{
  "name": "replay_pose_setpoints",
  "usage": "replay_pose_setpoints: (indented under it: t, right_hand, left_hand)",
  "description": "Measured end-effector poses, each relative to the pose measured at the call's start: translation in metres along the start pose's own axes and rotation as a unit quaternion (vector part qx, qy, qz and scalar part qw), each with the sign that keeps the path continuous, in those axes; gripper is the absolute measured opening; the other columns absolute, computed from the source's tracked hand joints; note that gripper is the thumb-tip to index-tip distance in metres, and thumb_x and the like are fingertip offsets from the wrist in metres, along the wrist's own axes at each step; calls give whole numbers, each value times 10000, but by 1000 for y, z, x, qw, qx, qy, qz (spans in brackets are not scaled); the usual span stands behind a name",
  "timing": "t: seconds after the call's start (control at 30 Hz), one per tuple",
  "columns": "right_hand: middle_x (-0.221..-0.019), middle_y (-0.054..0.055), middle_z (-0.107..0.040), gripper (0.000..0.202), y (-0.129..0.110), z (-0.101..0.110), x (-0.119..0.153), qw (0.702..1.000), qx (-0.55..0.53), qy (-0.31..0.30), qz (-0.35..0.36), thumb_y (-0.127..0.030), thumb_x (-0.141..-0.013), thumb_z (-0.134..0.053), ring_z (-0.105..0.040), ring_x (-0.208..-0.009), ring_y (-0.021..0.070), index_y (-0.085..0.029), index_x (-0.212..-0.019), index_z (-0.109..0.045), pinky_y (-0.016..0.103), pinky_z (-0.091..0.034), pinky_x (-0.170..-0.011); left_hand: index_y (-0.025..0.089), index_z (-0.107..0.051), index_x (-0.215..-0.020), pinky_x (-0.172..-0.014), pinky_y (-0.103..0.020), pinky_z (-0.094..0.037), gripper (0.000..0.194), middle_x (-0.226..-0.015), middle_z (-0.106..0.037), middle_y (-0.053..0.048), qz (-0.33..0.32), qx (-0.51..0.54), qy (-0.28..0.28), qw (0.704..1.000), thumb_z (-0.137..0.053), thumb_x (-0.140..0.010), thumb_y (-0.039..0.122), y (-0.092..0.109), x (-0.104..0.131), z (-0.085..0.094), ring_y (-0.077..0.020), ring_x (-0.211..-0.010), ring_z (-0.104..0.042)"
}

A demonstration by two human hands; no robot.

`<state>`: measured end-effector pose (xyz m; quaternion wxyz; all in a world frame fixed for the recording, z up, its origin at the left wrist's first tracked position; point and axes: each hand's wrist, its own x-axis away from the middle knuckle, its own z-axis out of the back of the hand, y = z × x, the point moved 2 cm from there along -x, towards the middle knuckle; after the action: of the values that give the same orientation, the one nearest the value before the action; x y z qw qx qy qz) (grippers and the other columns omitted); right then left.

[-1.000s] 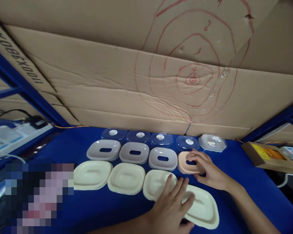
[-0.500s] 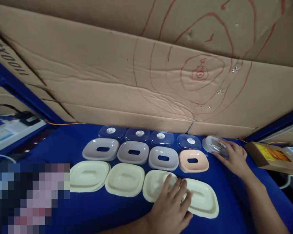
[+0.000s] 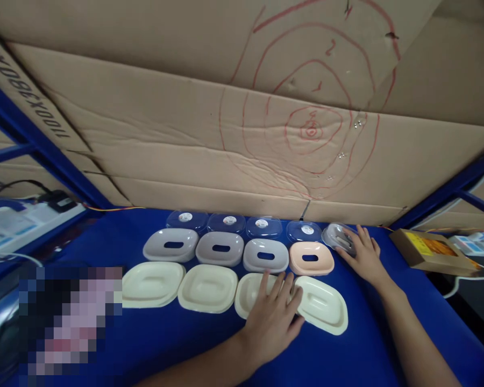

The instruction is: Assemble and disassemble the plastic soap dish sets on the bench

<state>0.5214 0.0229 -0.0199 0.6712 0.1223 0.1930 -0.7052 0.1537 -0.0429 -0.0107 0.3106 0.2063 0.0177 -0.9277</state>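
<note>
My left hand (image 3: pixel 272 320) lies over the third cream oval tray (image 3: pixel 248 293), fingers spread, its fingertips hiding much of that tray. Close by on its right is the fourth cream tray (image 3: pixel 325 306), set at a slant. At the back right, my right hand (image 3: pixel 365 252) touches the right end of a grey dish under a clear lid (image 3: pixel 336 236), with fingers apart. Beside that dish are a peach slotted dish (image 3: pixel 312 259) and a clear lid with a round label (image 3: pixel 304 232). Several grey slotted dishes (image 3: pixel 220 249) stand in the middle row.
A tall cardboard panel (image 3: pixel 165 123) with red rings closes off the back of the blue table surface (image 3: pixel 165 344). An open cardboard box (image 3: pixel 431 252) stands right, near white cables. A white power strip (image 3: pixel 64 220) lies left. A pixelated patch covers the lower left.
The whole view has shifted, so things appear slightly left. My left hand has drawn a little off the fourth cream tray, which shows more. The right hand stays at the lidded grey dish.
</note>
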Motion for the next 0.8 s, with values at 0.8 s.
replay_pose_setpoints:
  t: [0.8]
  right_hand:
    - [-1817,119,-225,621,-71,6,-7,993,-44,-61,91,-562,-1119,-382,-180,-1688,358,-304,-1684,-386,701,-93,-1319]
  left_hand:
    - [272,-567,-1545,-1274,-691,-170,555,-1630,-538,-150,126,21,17,992,-524,-1094,593,-37,-12,14,-381,-1514,-486]
